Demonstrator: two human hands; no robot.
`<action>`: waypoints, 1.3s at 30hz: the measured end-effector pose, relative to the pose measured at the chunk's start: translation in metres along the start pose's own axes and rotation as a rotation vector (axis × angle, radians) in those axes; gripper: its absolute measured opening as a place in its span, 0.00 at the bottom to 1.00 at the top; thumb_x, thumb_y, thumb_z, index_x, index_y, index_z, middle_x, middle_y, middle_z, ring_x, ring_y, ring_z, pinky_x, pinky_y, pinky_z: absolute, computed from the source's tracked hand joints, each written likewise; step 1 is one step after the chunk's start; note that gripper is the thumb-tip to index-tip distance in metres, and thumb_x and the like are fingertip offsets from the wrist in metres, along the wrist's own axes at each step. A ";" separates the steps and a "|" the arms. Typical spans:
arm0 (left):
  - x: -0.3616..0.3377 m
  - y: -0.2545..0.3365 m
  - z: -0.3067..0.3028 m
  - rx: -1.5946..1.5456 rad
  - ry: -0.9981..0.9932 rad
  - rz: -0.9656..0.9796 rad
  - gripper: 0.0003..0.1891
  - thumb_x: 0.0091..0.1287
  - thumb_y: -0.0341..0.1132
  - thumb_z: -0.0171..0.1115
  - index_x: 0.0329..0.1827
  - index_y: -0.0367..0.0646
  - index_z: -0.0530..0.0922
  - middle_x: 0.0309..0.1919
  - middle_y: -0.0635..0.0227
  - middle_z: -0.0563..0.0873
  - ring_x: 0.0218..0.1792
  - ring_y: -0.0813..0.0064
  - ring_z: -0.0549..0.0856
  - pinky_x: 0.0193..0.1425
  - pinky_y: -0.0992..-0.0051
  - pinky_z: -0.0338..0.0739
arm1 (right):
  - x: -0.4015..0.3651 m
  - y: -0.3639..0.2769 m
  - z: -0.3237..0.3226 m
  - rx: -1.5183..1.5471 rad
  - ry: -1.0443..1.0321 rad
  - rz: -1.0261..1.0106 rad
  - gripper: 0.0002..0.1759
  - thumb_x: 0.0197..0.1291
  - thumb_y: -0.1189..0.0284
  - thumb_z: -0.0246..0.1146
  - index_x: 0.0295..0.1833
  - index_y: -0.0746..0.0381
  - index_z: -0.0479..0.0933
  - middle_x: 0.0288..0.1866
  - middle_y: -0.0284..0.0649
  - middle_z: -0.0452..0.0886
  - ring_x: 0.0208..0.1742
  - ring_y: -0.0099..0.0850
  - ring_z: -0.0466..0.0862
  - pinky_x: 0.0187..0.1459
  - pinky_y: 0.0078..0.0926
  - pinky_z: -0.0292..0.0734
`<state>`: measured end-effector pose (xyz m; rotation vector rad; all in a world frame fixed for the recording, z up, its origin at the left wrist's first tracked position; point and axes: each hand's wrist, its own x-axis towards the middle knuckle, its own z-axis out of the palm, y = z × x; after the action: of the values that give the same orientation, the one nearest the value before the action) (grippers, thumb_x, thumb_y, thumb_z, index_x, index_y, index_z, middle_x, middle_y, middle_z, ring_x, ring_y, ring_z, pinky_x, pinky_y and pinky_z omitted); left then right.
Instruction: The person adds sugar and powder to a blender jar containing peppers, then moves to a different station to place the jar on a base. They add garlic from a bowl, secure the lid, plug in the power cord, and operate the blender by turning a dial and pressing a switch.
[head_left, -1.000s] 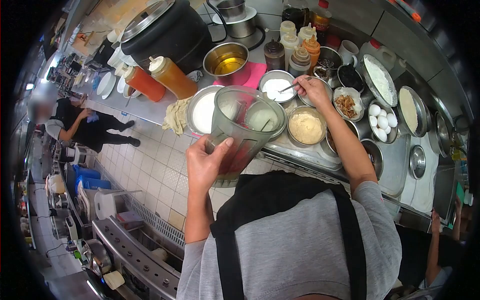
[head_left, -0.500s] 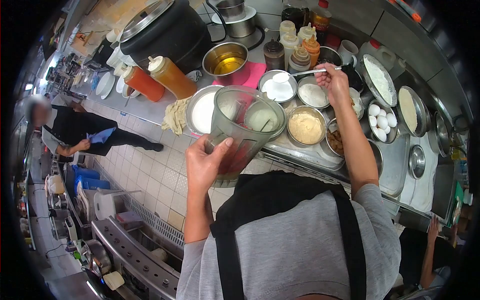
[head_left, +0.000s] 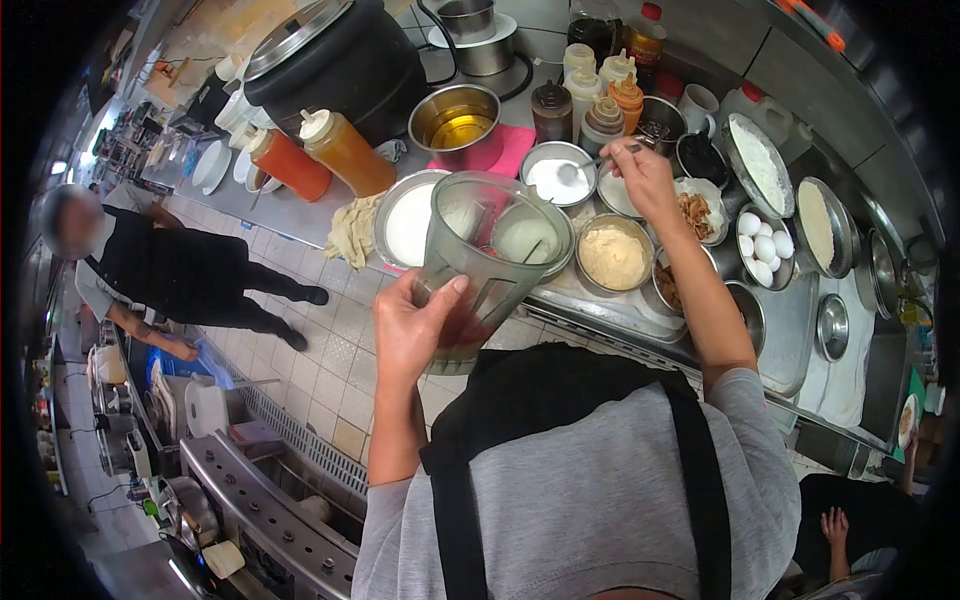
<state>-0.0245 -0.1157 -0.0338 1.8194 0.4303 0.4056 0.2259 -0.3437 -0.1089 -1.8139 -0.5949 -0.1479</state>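
My left hand is wrapped round the handle of a clear, smoky blender jar, which is tilted and has something reddish low inside. In my right hand is a metal spoon, its head down in a small metal bowl of white powder. Partly under my right hand sits another bowl of pale powder. Closer to me stands a bowl of yellowish powder. A bowl of white liquid rests just left of the jar.
A pot of yellow liquid stands on a pink cloth. Squeeze bottles line the back. Eggs in a bowl sit right. A co-worker stands at left, another person at lower right.
The spoon, earlier heaped with white powder, has dropped into the powder bowl, and my right hand has shifted slightly left. The co-worker at left has lowered the blue cloth.
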 end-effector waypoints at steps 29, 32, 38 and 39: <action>0.001 0.010 -0.004 0.215 0.006 0.016 0.14 0.56 0.36 0.70 0.32 0.32 0.81 0.18 0.71 0.80 0.22 0.85 0.74 0.24 0.77 0.69 | -0.016 -0.070 -0.011 0.490 -0.108 -0.031 0.17 0.69 0.66 0.52 0.40 0.69 0.79 0.31 0.37 0.80 0.33 0.24 0.79 0.39 0.21 0.74; 0.000 0.009 -0.001 0.110 0.014 -0.024 0.13 0.57 0.36 0.70 0.31 0.32 0.81 0.18 0.71 0.80 0.21 0.86 0.74 0.24 0.78 0.69 | -0.002 -0.035 -0.008 0.253 -0.016 -0.028 0.16 0.69 0.66 0.51 0.40 0.67 0.80 0.29 0.37 0.80 0.31 0.22 0.79 0.37 0.20 0.74; -0.001 0.013 -0.004 0.144 -0.064 -0.081 0.13 0.59 0.35 0.68 0.38 0.31 0.80 0.27 0.70 0.83 0.29 0.85 0.77 0.34 0.80 0.72 | -0.005 0.054 0.013 0.167 -0.057 0.349 0.16 0.67 0.65 0.51 0.35 0.64 0.79 0.25 0.36 0.79 0.25 0.22 0.77 0.30 0.19 0.73; -0.001 0.014 -0.004 0.162 -0.072 -0.085 0.13 0.59 0.35 0.68 0.39 0.31 0.80 0.27 0.70 0.83 0.29 0.85 0.77 0.34 0.80 0.73 | -0.004 0.056 0.012 0.168 -0.056 0.349 0.16 0.67 0.65 0.51 0.35 0.64 0.79 0.25 0.36 0.79 0.25 0.22 0.77 0.30 0.19 0.73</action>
<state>-0.0260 -0.1160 -0.0193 1.9581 0.5005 0.2517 0.2465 -0.3451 -0.1627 -1.7329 -0.3113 0.1846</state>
